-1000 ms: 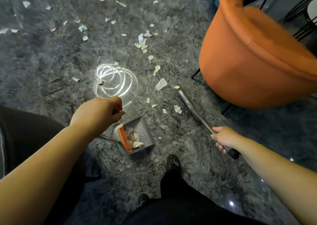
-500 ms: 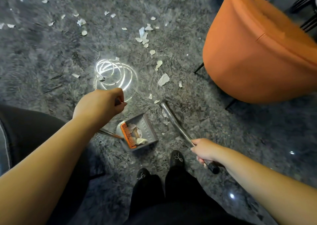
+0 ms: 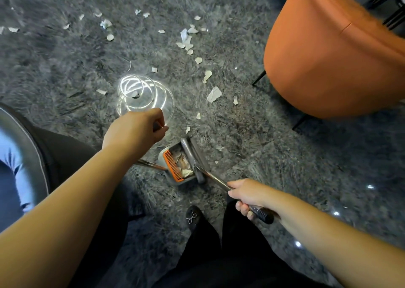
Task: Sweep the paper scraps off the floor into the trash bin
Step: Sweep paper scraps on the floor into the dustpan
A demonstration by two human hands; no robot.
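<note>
The right hand [image 3: 245, 196] is wrapped round the slim metal broom handle [image 3: 215, 179], just above its black ribbed grip end [image 3: 262, 215], fingers curled under the shaft. The handle runs up and left from the hand to the grey broom head [image 3: 192, 158], which lies across the open mouth of the grey plastic dustpan [image 3: 175, 181] with its orange comb-toothed edge [image 3: 173, 165]. A few white paper scraps [image 3: 186, 171] sit inside the pan, between the comb and the broom head.

The left hand [image 3: 135, 128] is closed in a fist round the top of the dustpan's upright handle, of which only a short metal length [image 3: 149, 164] shows below the forearm, leading to the pan.

Beyond both hands, loose white paper scraps [image 3: 214, 94] are scattered over the dark grey shaggy carpet [image 3: 65, 72], most of them well apart from the pan towards the far side. A bright ringed reflection of light [image 3: 140, 94] lies on the carpet just past the left hand. At the right stands a round orange upholstered chair [image 3: 333, 64] on thin black legs. A black shoe with a small bow [image 3: 191, 217] stands near the pan, under the right forearm.
</note>
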